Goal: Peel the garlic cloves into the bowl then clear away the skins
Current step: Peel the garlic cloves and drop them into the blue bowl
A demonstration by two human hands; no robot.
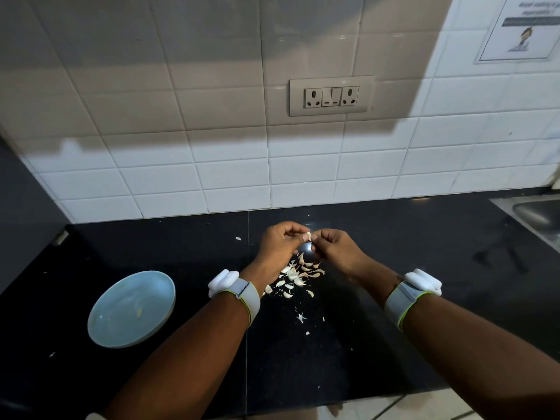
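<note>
- Step in hand: a single garlic clove point(309, 236) is held up above the black counter point(394, 298) between the left hand point(280, 241) and the right hand point(335, 248); peeling is judged to be under way, with the clearing of skins not yet begun.
- Finger state: the fingers of both hands are curled inward, and the clove is pinched from either side by the thumb and fingertips of each hand. Which hand is pulling skin cannot be told.
- Position of the clove: it is seen in the narrow gap where the two sets of fingertips meet, touching both, well above the counter surface.
- Heap below: a scatter of loose cloves and skins point(298, 275) lies on the counter directly beneath the hands; peeled and unpeeled pieces cannot be distinguished.
- Bowl: the pale blue bowl point(100, 316) stands well apart to the left; a few pale pieces, probably peeled cloves, are seen inside.
- Next move, as judged: the remaining skin is to be stripped, after which the clove must be carried leftward and dropped into the bowl.
</note>
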